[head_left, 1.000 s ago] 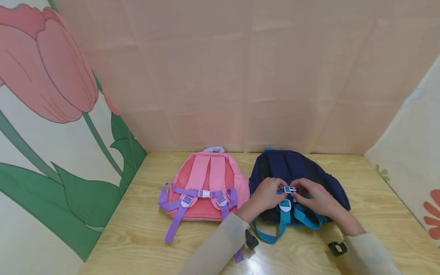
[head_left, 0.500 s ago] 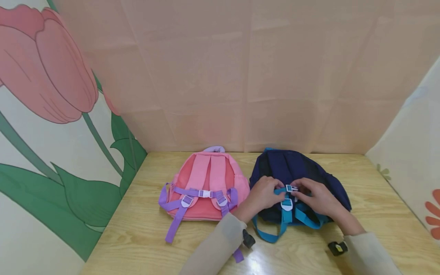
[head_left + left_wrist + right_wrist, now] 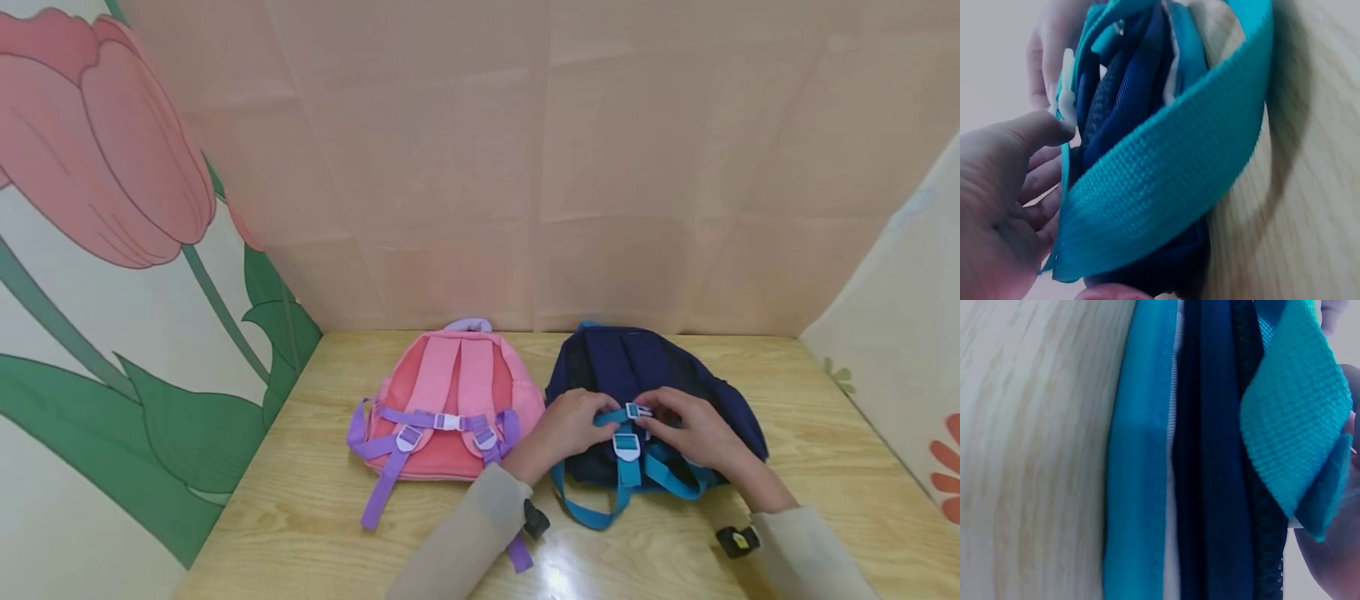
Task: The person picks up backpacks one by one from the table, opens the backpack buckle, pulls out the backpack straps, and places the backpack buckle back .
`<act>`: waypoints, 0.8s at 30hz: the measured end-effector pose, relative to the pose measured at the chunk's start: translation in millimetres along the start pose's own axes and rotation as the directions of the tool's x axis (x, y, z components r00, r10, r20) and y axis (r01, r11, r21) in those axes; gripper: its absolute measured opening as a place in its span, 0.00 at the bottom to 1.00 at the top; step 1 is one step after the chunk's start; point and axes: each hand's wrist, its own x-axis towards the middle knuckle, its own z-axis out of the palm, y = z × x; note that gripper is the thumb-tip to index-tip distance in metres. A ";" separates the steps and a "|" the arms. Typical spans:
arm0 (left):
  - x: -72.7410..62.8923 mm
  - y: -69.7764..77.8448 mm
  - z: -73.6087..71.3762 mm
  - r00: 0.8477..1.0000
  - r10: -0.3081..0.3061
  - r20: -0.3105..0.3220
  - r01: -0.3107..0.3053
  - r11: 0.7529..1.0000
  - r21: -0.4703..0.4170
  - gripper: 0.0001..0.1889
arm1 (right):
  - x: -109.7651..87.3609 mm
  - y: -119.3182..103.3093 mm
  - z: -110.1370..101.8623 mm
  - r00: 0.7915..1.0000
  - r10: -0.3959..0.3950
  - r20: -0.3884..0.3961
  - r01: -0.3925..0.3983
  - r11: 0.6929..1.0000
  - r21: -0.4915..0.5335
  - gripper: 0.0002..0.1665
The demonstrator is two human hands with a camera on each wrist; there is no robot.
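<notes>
A navy backpack (image 3: 622, 358) lies on the table with its straps facing up. Across it runs a teal chest strap (image 3: 612, 415), which my left hand (image 3: 573, 425) pinches between thumb and fingers. At the strap's right end is a small white buckle (image 3: 636, 412). My right hand (image 3: 693, 429) pinches the buckle's right side, and its fingertips hide part of it. A white strap adjuster (image 3: 626, 447) sits just below, on a teal shoulder strap (image 3: 628, 473). In the left wrist view, my left thumb (image 3: 1047, 130) lies close to the white plastic (image 3: 1067, 94).
A pink backpack (image 3: 453, 375) lies to the left, its white buckle (image 3: 447, 422) joining two purple straps (image 3: 405, 417). Loose teal webbing (image 3: 592, 518) loops onto the wooden table (image 3: 285, 500). Behind stands a plain beige backdrop (image 3: 480, 167).
My left fingers have slid left off the buckle onto the teal strap, so more strap shows between them and the buckle. My right hand has stayed at the buckle's right side.
</notes>
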 end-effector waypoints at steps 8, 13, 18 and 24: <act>1.0 2.7 -1.0 1.000 0.004 0.016 -0.004 1.000 0.021 0.14 | -0.9 2.3 -0.9 1.000 0.015 -0.005 -0.015 1.000 0.018 0.15; 1.0 2.8 1.1 0.999 -0.010 -0.036 0.009 1.000 -0.018 0.12 | -0.5 4.9 -1.9 1.000 -0.004 -0.005 0.005 0.998 0.059 0.17; 1.0 2.0 2.2 0.998 -0.039 -0.055 0.033 0.994 -0.105 0.12 | 0.7 5.3 -4.1 1.000 0.004 0.014 -0.005 0.996 0.095 0.17; 0.7 0.4 6.9 0.996 -0.051 -0.077 0.040 0.989 -0.140 0.12 | 1.3 2.0 -6.7 0.996 0.049 0.070 -0.058 0.990 0.128 0.16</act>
